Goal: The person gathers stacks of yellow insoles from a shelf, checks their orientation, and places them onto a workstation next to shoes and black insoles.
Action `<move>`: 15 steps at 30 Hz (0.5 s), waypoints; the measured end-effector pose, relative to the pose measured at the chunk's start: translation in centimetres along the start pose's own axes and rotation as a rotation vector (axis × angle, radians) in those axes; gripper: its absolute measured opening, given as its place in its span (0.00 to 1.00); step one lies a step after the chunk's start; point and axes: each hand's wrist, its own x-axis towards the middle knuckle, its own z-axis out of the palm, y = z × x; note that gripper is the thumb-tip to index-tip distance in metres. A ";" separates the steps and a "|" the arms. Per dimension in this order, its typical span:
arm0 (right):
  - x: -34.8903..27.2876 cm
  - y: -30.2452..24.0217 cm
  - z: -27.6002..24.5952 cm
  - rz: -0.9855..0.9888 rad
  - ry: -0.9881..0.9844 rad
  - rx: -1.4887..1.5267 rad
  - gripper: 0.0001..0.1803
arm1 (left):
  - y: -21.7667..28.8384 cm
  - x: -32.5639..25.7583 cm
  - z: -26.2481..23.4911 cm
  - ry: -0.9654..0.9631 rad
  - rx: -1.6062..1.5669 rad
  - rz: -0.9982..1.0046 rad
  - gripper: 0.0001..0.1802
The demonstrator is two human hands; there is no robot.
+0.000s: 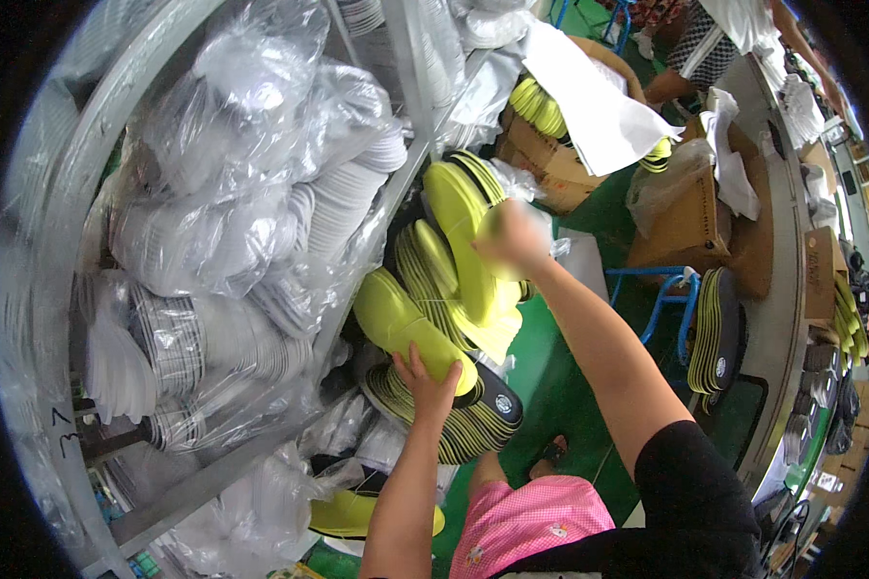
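My left hand (425, 383) lies on the near end of a yellow-green insole (396, 314), fingers apart on its top face. This insole rests over a stack of dark insoles with yellow-green edges (463, 429). Farther out, my right hand (514, 241) is at the right edge of another long yellow-green insole (459, 227). That hand is blurred, so its fingers and grip cannot be made out. More yellow-green insoles (420, 265) lie stacked between the two, partly covered by them.
On the left, a grey metal rack (410, 72) holds plastic-wrapped stacks of pale insoles (343, 207). Cardboard boxes (681, 227) stand beyond my right hand. A blue-framed stool (661, 309) carries another insole stack (714, 333). Other people (700, 58) are at the far right.
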 end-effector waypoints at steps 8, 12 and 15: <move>0.3 0.3 3.0 -0.208 0.331 -0.139 0.53 | -2.2 -4.0 -0.9 0.123 0.184 0.212 0.43; -1.6 2.4 3.8 -0.347 0.483 0.094 0.46 | -3.2 -7.9 -2.1 0.187 0.170 0.208 0.38; -4.2 5.9 5.8 -0.342 0.822 0.311 0.25 | -6.0 -10.7 -3.3 0.316 0.146 0.281 0.37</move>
